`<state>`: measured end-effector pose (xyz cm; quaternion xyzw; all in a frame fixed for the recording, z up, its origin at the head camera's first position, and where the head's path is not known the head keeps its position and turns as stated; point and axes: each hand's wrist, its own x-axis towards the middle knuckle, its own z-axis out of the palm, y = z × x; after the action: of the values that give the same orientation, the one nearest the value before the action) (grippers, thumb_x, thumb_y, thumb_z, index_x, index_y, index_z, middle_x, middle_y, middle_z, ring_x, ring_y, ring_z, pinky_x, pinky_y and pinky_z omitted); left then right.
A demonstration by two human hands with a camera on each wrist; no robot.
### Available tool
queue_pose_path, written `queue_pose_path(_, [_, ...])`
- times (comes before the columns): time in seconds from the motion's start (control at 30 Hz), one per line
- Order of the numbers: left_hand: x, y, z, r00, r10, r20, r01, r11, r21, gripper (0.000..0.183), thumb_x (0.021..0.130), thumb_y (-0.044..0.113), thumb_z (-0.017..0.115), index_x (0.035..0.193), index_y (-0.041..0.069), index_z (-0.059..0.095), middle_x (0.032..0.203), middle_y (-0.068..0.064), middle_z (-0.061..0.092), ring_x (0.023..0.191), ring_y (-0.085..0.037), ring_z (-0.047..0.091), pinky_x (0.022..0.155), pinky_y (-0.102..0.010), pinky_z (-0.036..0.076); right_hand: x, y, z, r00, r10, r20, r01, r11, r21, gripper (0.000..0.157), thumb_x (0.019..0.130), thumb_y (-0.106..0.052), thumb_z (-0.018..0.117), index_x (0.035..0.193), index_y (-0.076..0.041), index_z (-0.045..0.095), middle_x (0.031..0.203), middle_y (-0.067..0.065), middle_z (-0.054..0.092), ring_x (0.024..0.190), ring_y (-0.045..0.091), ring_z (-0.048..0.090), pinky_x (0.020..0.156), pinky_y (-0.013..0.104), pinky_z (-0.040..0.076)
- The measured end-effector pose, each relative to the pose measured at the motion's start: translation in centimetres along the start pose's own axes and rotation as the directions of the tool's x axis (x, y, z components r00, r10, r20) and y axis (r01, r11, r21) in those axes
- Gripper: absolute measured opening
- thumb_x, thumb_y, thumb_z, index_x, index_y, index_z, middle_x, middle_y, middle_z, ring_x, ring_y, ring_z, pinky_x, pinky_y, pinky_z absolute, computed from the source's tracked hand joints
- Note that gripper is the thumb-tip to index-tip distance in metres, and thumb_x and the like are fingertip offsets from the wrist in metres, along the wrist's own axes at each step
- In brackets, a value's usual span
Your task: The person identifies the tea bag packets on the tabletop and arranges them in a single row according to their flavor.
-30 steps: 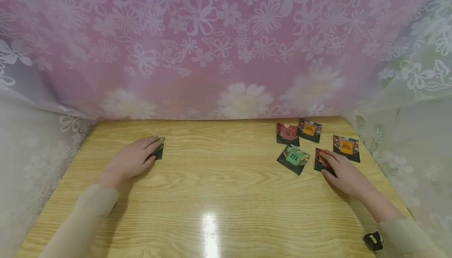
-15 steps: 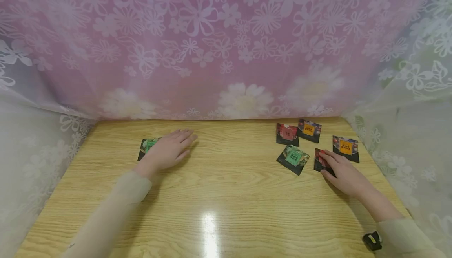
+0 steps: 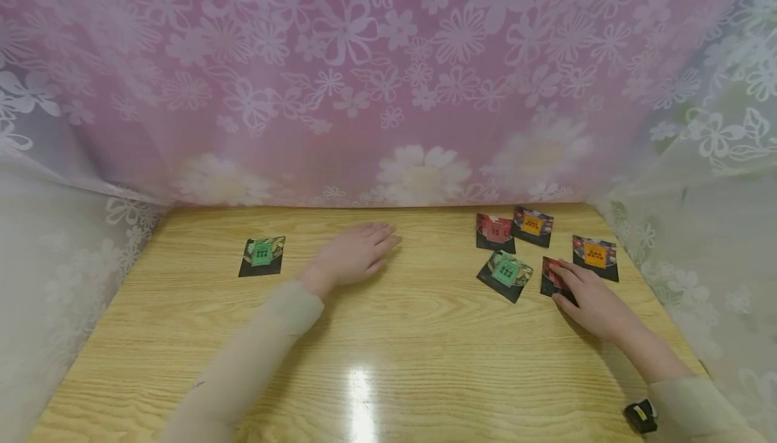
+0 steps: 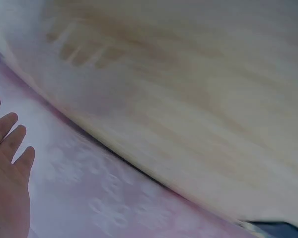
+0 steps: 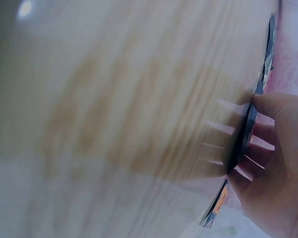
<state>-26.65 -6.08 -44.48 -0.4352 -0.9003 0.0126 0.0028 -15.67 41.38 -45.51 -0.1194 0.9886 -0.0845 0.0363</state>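
My left hand (image 3: 355, 254) hovers low over the table's back middle, fingers straight and holding nothing. In the left wrist view the hand (image 4: 10, 173) has its fingers spread. To its left lies a black sachet with a green label (image 3: 262, 256), flat on the wood. On the right, my right hand (image 3: 597, 305) grips a red-and-black sachet (image 3: 548, 284), partly hidden under the fingers. The right wrist view has thumb and bent fingertips at that sachet's edges (image 5: 246, 131). Around it lie a second green-labelled sachet (image 3: 505, 274), a red-labelled one (image 3: 494, 232) and two orange-labelled sachets (image 3: 533, 226).
The wood-grain table (image 3: 388, 321) has a bright light reflection near its front. A pink flowered curtain (image 3: 388, 92) hangs along the back edge, with pale lace sheets (image 3: 716, 241) at the sides. A small black object (image 3: 641, 416) is by the right sleeve.
My left hand has come off the left green-labelled sachet and moved right across the table, uncovering that sachet. The right hand has stayed on the red sachet.
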Motion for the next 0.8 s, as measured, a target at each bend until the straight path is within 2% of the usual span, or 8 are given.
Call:
queue_pose_path(0.2, [3.3,2.8,-0.3,0.997,0.069,0.022,-0.069,0.997,0.025,0.058,0.116,0.037,0.041,0.170,0.018,0.030,0.177,-0.007,0.026,0.166,-0.024,0.023,0.138,-0.040,0.017,-0.1,0.0,0.1,1.000,-0.005,-0.002,0.005,1.000,-0.003,0.064,0.103,-0.020,0.070,0.152,0.012,0.046,0.158,0.040,0.039,0.138,0.064,0.041,0.111,0.078,0.040])
queue_pose_path(0.47, [7.0,6.5,-0.4,0.986,0.168,0.019,-0.169,0.982,0.086,0.058,0.116,0.039,0.039,0.170,0.019,0.029,0.178,-0.004,0.025,0.166,-0.021,0.022,0.138,-0.036,0.014,-0.1,0.2,0.2,1.000,-0.004,-0.010,0.004,1.000,-0.003,0.065,0.103,-0.021,0.070,0.153,0.012,0.045,0.158,0.039,0.039,0.139,0.064,0.040,0.112,0.078,0.039])
queue_pose_path(0.8, [10.7,10.7,-0.6,0.968,0.248,0.036,-0.251,0.953,0.170,0.055,0.117,0.041,0.036,0.169,0.024,0.032,0.177,-0.001,0.029,0.164,-0.019,0.027,0.137,-0.036,0.020,0.1,0.5,0.4,1.000,-0.007,-0.015,0.007,1.000,-0.003,0.064,0.103,-0.021,0.070,0.153,0.011,0.046,0.158,0.039,0.040,0.138,0.063,0.041,0.111,0.078,0.040])
